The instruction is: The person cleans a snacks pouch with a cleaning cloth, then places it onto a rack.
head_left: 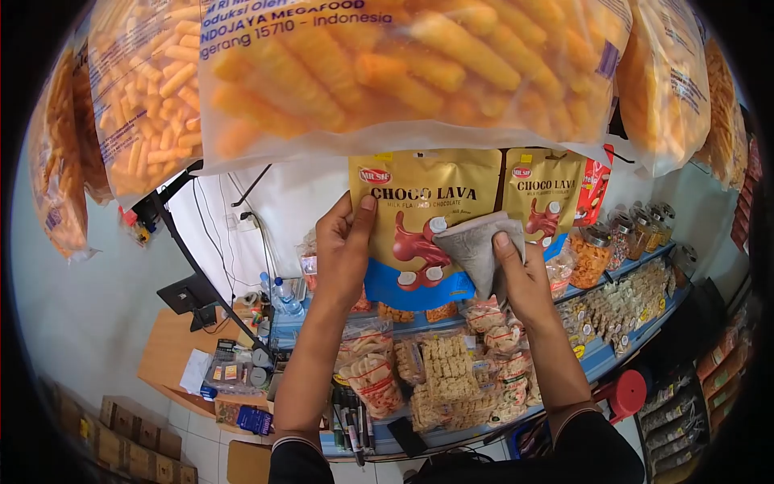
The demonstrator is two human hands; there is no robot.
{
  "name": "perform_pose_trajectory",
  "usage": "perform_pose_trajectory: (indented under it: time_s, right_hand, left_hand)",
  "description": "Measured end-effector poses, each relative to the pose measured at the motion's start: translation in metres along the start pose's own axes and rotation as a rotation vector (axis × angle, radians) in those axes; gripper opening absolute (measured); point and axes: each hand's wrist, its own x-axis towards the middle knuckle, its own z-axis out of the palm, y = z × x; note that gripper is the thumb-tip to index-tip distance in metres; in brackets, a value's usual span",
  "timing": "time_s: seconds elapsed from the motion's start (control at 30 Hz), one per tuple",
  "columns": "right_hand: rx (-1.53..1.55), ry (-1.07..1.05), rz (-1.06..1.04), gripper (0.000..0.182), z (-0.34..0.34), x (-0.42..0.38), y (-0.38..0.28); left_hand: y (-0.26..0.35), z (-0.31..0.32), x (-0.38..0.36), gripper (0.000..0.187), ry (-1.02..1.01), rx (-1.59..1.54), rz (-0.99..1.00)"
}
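A gold and blue Choco Lava pouch [415, 202] hangs upright in the middle of the view. My left hand [345, 242] pinches its left edge, thumb on the front. A folded grey cloth [476, 246] is in my right hand [520, 270], thumb on top, and it lies against the lower right part of the pouch. Just right of it hangs a second, similar gold pouch [538, 189], with a red packet [594, 189] beyond.
Large bags of orange snacks [403, 73] hang close overhead. Below are a blue shelf with packaged snacks [451, 371] and lidded jars [592, 254]. A wooden desk [165, 347] with a monitor [187, 294] stands left, a red stool [629, 394] lower right.
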Motion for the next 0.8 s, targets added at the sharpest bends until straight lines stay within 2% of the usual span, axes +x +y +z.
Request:
perform_pose_trajectory:
  time_s: [0.1,0.37,0.47,0.5,0.6,0.63,0.7,0.77,0.8]
  right_hand:
    - [0.006,-0.032,0.076,0.048,-0.003,0.000,0.007]
    - [-0.035,-0.048,0.108,0.047,0.000,0.026,0.039]
    - [-0.111,-0.066,-0.082,0.050,0.010,0.046,0.058]
    - [-0.120,-0.104,0.008,0.053,0.011,0.049,0.058]
    - [-0.188,0.010,-0.167,0.056,0.022,0.050,0.090]
    - [-0.225,-0.033,-0.118,0.062,0.019,0.046,0.097]
    - [-0.325,-0.100,-0.176,0.063,0.015,0.037,0.121]
    - [-0.312,-0.171,-0.102,0.062,0.014,0.021,0.120]
    - [-0.249,-0.208,-0.002,0.060,0.017,0.009,0.100]
  left_hand:
    - [-0.015,-0.003,0.001,0.033,0.015,0.022,-0.021]
    - [-0.044,-0.002,0.024,0.031,0.022,-0.051,-0.025]
    - [-0.079,-0.008,0.057,0.031,0.071,-0.047,0.020]
    - [-0.094,-0.012,0.068,0.031,0.098,-0.028,0.038]
    - [-0.131,-0.024,0.097,0.031,0.083,0.031,0.134]
    - [-0.140,-0.024,0.104,0.030,0.098,0.028,0.160]
    - [-0.159,-0.023,0.120,0.029,0.128,0.020,0.211]
    - [-0.179,-0.028,0.135,0.027,0.164,0.049,0.195]
    - [-0.189,-0.030,0.142,0.026,0.181,0.062,0.184]
